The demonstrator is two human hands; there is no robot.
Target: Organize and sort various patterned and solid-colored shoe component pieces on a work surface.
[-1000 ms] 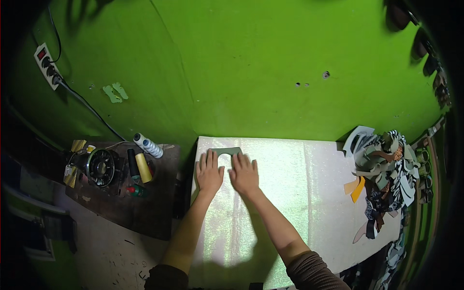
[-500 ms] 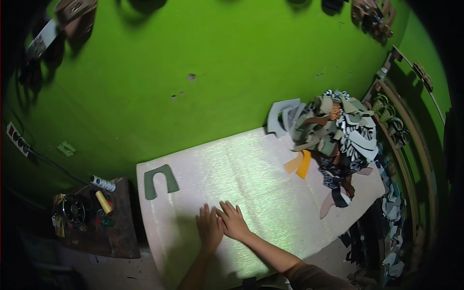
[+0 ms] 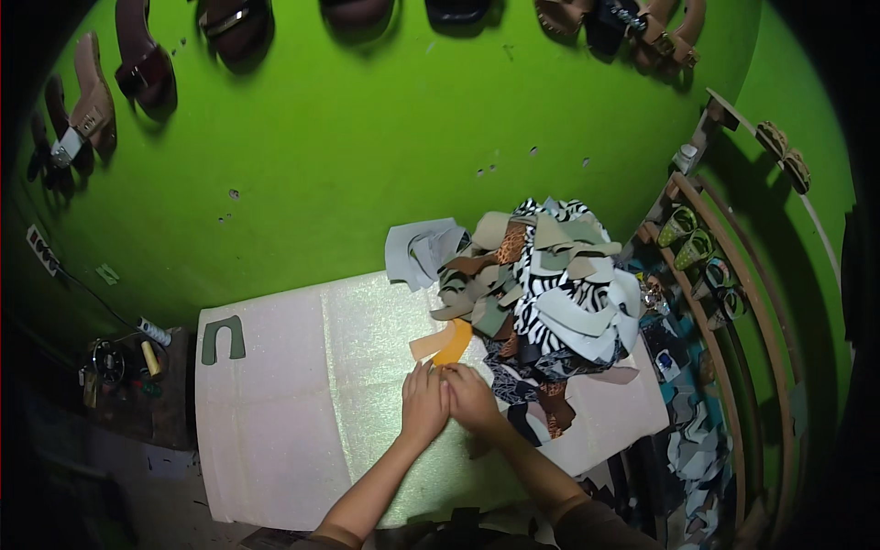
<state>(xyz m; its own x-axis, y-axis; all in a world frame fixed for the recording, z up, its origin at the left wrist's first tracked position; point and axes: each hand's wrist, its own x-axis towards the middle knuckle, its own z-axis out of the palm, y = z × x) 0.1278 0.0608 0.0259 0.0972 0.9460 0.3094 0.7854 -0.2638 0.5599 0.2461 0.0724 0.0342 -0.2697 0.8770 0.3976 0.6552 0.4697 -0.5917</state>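
Note:
My left hand [image 3: 425, 403] and my right hand [image 3: 470, 398] are side by side over the table, thumbs close together. Their fingers are bent inward and drawn together; what they hold, if anything, is hidden. Just beyond my fingertips lies a curved orange strip [image 3: 454, 341], its near end reaching my fingers. Beside it on the left is a tan strip [image 3: 427, 346]. A large heap of cut material scraps [image 3: 559, 275], in zebra stripe, olive, white, brown and black, rises beyond my right hand. A dark green U-shaped piece [image 3: 224, 337] rests alone at the table's far left.
The pale, shiny-covered table [image 3: 275, 412] stands against a green wall [image 3: 348, 137] with sandals [image 3: 234, 27] hung high on it. At left, a small dark stand [image 3: 170, 403] holds thread spools [image 3: 150, 357]. Wooden racks [image 3: 724, 367] with footwear line the right side.
My view has swung right. Both hands have moved right across the table, from bare surface to the near end of the orange strip, and the outstretched fingers have bent inward.

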